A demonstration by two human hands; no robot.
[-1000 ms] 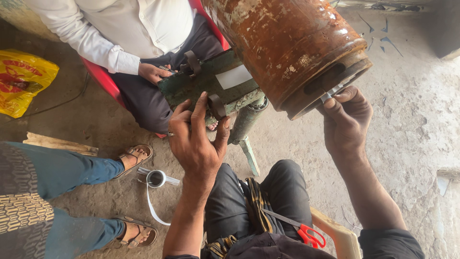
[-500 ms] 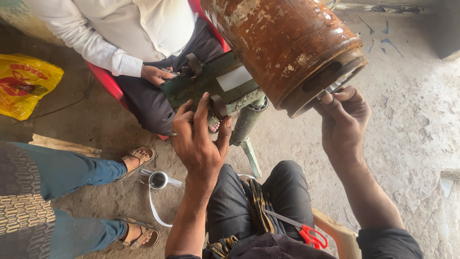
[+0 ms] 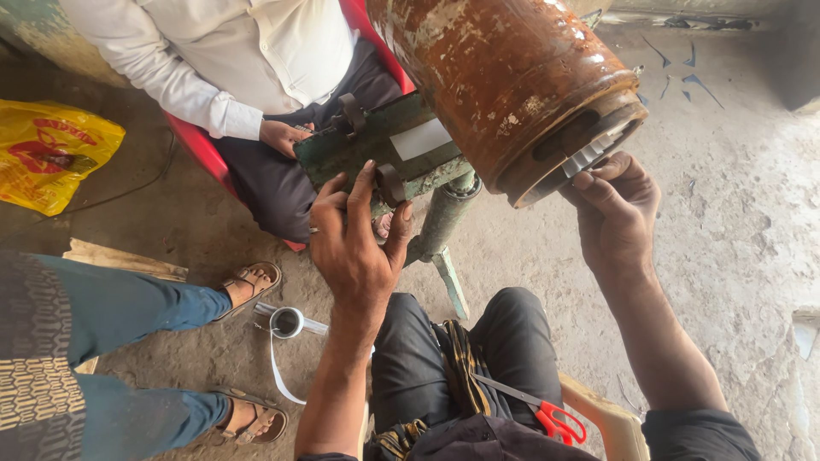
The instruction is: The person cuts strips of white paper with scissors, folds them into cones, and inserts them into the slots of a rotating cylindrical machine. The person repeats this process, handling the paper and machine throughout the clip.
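cylinder (image 3: 504, 77): rusty, tilted, upper centre, on green stand (image 3: 384, 149)
right hand (image 3: 617, 205): fingertips pinch toothed metal piece (image 3: 589, 156) at cylinder's rim
left hand (image 3: 354, 248): fingers spread, gripping stand's knob (image 3: 391, 183)
scissors (image 3: 547, 414): on lap, bottom centre
seated person's hand (image 3: 284, 137): touches stand's left end
yellow bag (image 3: 47, 154): left edge

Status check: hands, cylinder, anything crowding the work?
Left hand gripping green clamp. Right hand fingertips at rusty cylinder rim. Another person's hand on the clamp's far side.
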